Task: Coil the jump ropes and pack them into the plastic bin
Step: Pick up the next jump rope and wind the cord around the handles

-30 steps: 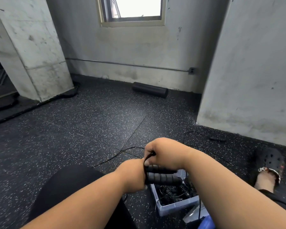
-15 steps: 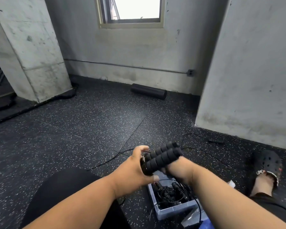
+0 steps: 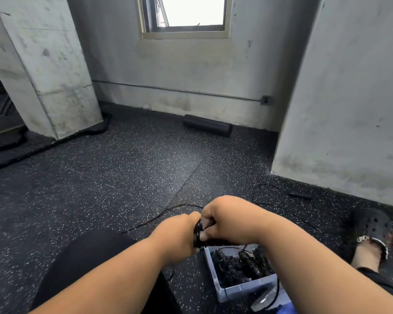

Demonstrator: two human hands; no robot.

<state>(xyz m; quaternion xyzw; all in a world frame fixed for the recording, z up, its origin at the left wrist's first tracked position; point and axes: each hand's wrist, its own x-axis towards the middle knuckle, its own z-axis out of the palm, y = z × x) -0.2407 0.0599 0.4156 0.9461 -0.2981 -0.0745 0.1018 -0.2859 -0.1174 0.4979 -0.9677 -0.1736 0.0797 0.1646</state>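
At lower centre, both hands, left hand [image 3: 177,234] and right hand [image 3: 227,220], have swung the jump rope [image 3: 199,232] handles back down, gripping its bundle above the plastic bin [image 3: 241,291]; winding continues, loose cord trailing on the floor.

— Where's the plastic bin [image 3: 247,288]?

— On the floor [image 3: 100,189], just below the two hands, to the right of the person's knee [image 3: 89,264]. Jump ropes [image 3: 241,265] lie in it.

— And the hands?

— Left hand [image 3: 176,234] and right hand [image 3: 227,217] touch, a rope bundle [image 3: 198,232] between them (its cord [image 3: 163,213] trails leftward on the floor).

— Farther back?

— A foam roller [image 3: 208,125] against the rear wall, under the window [image 3: 183,17]; a loose handle [image 3: 301,195] lies right, near the pillar [image 3: 349,98].
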